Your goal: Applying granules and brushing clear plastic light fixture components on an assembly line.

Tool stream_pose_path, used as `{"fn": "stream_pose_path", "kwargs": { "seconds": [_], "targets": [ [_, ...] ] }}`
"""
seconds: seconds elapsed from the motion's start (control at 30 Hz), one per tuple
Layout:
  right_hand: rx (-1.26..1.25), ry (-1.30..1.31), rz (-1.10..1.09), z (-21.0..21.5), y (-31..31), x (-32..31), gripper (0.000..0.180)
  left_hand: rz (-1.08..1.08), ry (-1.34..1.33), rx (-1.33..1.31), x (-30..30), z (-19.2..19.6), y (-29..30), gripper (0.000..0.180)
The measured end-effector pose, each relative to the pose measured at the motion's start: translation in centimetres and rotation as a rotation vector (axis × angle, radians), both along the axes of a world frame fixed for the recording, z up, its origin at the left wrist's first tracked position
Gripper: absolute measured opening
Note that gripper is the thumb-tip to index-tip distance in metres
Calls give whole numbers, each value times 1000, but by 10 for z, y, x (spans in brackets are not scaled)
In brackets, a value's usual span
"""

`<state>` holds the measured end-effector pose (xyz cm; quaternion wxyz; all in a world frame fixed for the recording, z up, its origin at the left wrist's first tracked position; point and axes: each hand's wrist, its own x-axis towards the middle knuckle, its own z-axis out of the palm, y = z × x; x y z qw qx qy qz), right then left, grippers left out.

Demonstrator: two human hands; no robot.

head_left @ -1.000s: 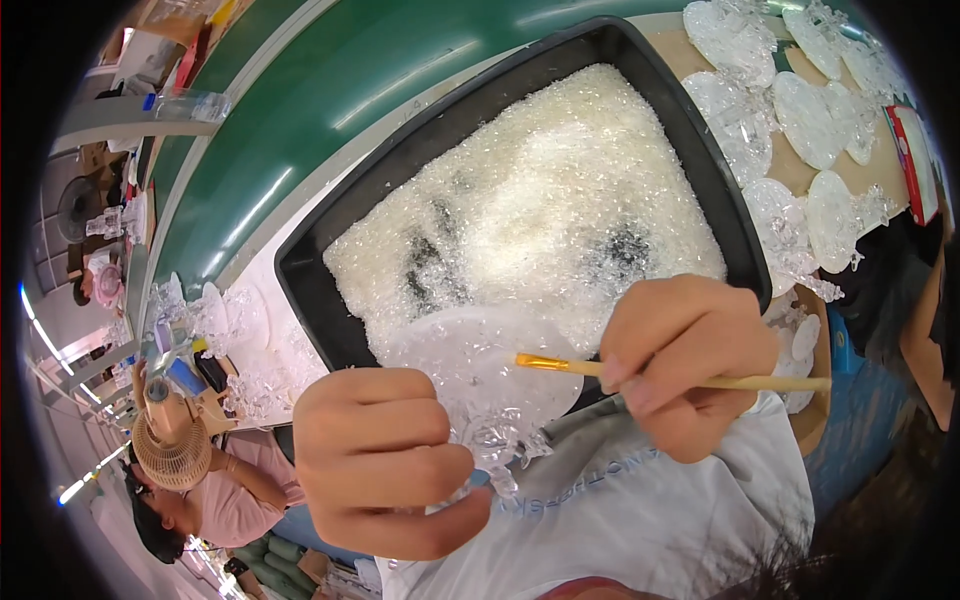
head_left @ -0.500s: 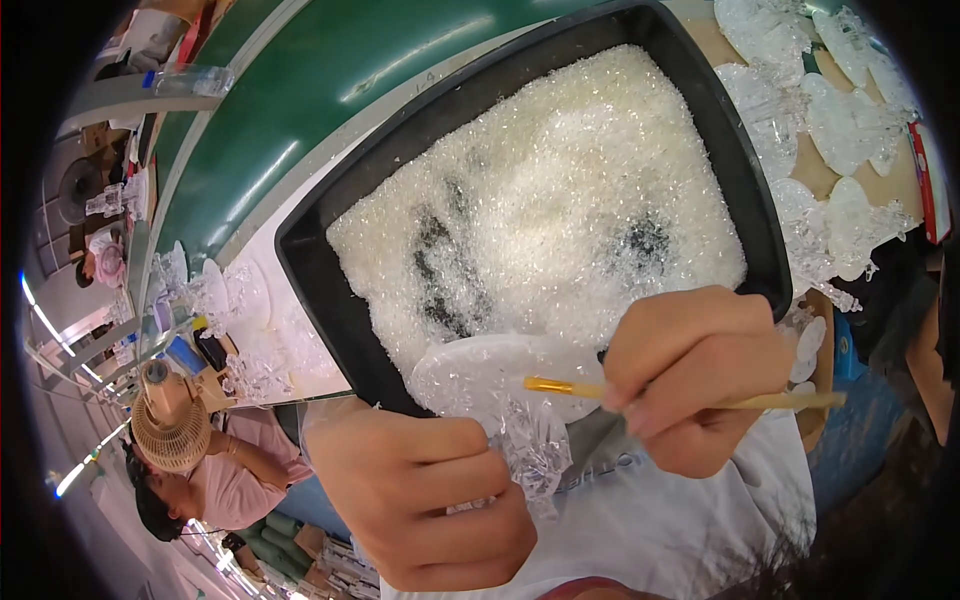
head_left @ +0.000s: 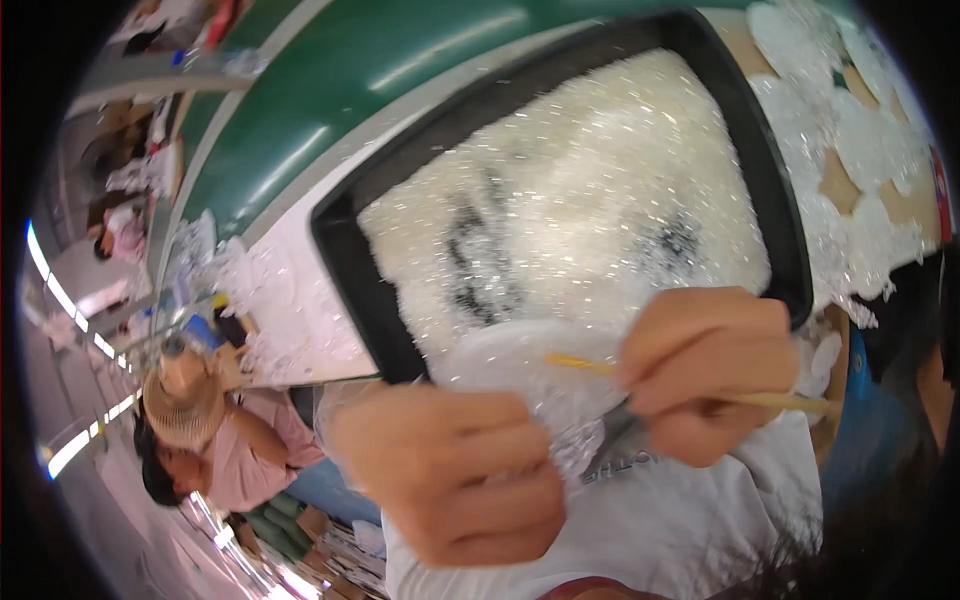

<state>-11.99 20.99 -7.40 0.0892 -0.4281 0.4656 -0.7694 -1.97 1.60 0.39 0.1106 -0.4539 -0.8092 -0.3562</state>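
My left hand is closed around a clear plastic piece with a round, whitish disc at its top end. Between the fingers of my right hand is a thin brush with a pale wooden handle and a gold-coloured ferrule. The brush's tip end lies over the disc; whether it touches is too blurred to tell. Just beyond both hands stands a black tray of glittering, whitish granules. Dark patches of its bottom show through, and the disc overlaps its near edge.
Several clear pieces with round discs lie on a brown board at the right. More clear pieces are on the white table at the left. A green surface runs behind the tray. Beyond my left hand are a tan fan and a person in pink.
The whole view has shifted, with the tray and left hand now slightly further right and the picture more blurred. Both hands keep their holds on the clear piece and the brush.
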Motion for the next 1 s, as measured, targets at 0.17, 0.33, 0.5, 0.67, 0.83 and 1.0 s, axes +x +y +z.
{"fn": "stream_pose_path", "kwargs": {
  "seconds": [0.17,0.33,0.5,0.67,0.83,1.0],
  "targets": [
    [-387,-458,-181,6,18,-3,10,387,-124,172,2,-1,-37,28],
    [-405,-378,-169,-10,25,-5,8,1164,-66,325,-62,12,-97,23],
    [-354,-385,-15,-10,20,-12,7,1406,-34,127,-157,-84,-200,35],
    [-286,-329,-71,-22,18,-14,8,1540,-434,204,-140,-105,-213,67],
    [-267,-398,-81,-5,16,-4,11,1753,-35,-480,-8,-11,-168,38],
    [-227,-343,-12,-9,16,-9,14,2186,154,-617,142,-36,-123,28]
  ]
}}
